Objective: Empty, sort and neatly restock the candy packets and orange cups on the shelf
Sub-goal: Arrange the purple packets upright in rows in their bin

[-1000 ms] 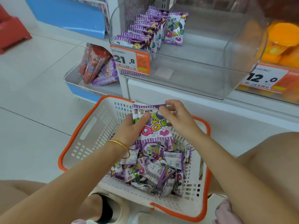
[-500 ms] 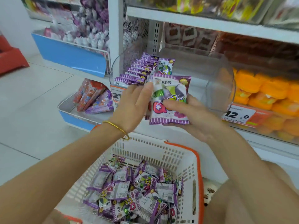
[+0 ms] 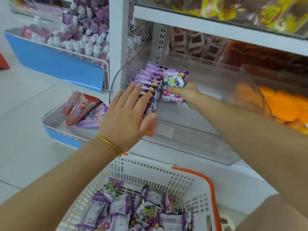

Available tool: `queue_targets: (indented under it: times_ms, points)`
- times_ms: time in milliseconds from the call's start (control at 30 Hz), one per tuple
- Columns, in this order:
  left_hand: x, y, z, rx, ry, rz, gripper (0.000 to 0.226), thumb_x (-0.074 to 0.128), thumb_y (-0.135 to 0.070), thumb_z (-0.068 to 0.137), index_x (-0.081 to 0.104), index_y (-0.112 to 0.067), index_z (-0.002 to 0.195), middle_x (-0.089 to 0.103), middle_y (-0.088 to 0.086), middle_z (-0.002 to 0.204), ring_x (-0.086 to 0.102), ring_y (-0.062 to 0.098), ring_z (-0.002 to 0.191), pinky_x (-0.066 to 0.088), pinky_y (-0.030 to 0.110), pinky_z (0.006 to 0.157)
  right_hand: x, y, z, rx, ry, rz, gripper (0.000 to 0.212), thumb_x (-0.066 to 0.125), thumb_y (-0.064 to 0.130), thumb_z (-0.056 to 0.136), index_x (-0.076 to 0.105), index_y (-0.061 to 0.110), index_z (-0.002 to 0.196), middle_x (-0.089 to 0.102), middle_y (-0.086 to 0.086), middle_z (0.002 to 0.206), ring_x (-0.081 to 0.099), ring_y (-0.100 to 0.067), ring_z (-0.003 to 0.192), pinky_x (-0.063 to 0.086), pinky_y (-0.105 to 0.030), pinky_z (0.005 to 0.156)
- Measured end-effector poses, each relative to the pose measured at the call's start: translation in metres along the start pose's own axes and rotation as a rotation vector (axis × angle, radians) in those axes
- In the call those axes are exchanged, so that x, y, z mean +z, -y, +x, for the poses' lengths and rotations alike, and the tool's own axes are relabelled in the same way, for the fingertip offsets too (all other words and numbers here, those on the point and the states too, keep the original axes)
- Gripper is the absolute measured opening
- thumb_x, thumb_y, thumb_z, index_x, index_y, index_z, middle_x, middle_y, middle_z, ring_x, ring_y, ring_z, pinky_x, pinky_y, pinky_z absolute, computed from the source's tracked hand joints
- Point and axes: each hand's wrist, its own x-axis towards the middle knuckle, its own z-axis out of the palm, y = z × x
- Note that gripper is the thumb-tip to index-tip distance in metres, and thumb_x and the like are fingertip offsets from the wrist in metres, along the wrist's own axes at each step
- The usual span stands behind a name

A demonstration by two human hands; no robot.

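A clear plastic bin point(image 3: 191, 147) on the shelf holds a row of upright purple candy packets point(image 3: 150, 80) along its left side. My right hand point(image 3: 188, 95) reaches into the bin and grips a purple candy packet point(image 3: 175, 84), standing it upright beside the row. My left hand point(image 3: 128, 114) is flat with fingers spread, its fingertips resting on the front of the row. Below, a white basket with an orange rim point(image 3: 166, 174) holds several loose purple packets point(image 3: 143, 212). Orange cups point(image 3: 283, 104) fill the bin to the right.
A lower side tray point(image 3: 55, 124) at left holds red and purple snack packs point(image 3: 81, 109). A blue-fronted rack point(image 3: 55, 62) of small bottles hangs above it. Upper shelves carry yellow and brown packs point(image 3: 233, 12). An orange price tag point(image 3: 150, 129) sits behind my left thumb.
Both hands lifted the packet out of the basket and up to the shelf. My right hand has carried it into the bin, and my left hand has let go and moved onto the row.
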Motion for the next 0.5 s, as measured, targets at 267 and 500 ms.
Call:
queue_targets:
  times_ms: [267, 500]
  points:
    - [0.0, 0.0, -0.001, 0.01, -0.031, 0.009, 0.063, 0.024, -0.05, 0.094, 0.049, -0.01, 0.135, 0.039, 0.016, 0.146, 0.03, 0.032, 0.139, 0.017, 0.041, 0.112, 0.011, 0.003, -0.004, 0.039, -0.142, -0.254, 0.073, 0.081, 0.03, 0.073, 0.039, 0.009, 0.129, 0.051, -0.009, 0.129, 0.053, -0.028, 0.113, 0.048, -0.039, 0.093]
    - [0.001, -0.001, 0.0, 0.025, -0.057, 0.019, 0.062, 0.026, -0.05, 0.094, 0.052, -0.009, 0.132, 0.042, 0.017, 0.144, 0.032, 0.033, 0.138, 0.017, 0.041, 0.112, 0.016, 0.014, -0.001, 0.17, 0.048, -0.098, 0.064, 0.085, 0.022, 0.069, 0.044, 0.011, 0.117, 0.055, -0.008, 0.112, 0.055, -0.021, 0.089, 0.05, -0.027, 0.055]
